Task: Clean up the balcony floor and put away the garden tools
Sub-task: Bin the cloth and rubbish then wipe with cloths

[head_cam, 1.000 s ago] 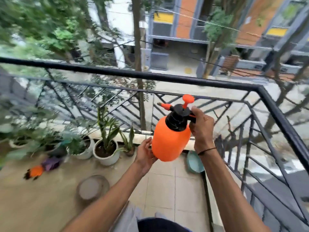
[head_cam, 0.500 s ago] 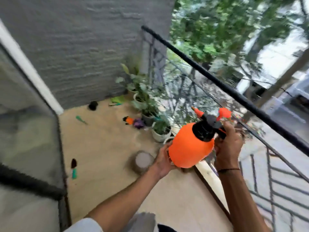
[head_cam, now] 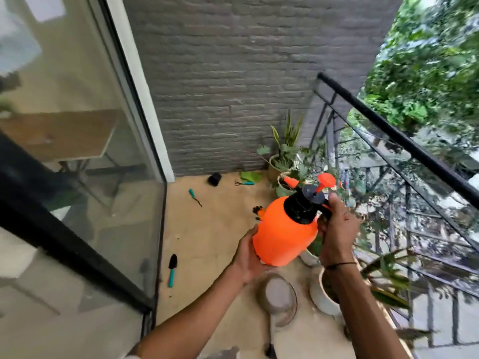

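The person carries the orange sprayer (head_cam: pixel 283 234) above the balcony floor (head_cam: pixel 207 229): right hand (head_cam: pixel 337 229) clamped on its handle, left hand (head_cam: pixel 250 257) cupping its base. Beyond and left of that grip, the trowel (head_cam: pixel 171 269), fork (head_cam: pixel 194 196) and rake (head_cam: pixel 245 182) lie uncollected, so most tidying remains.
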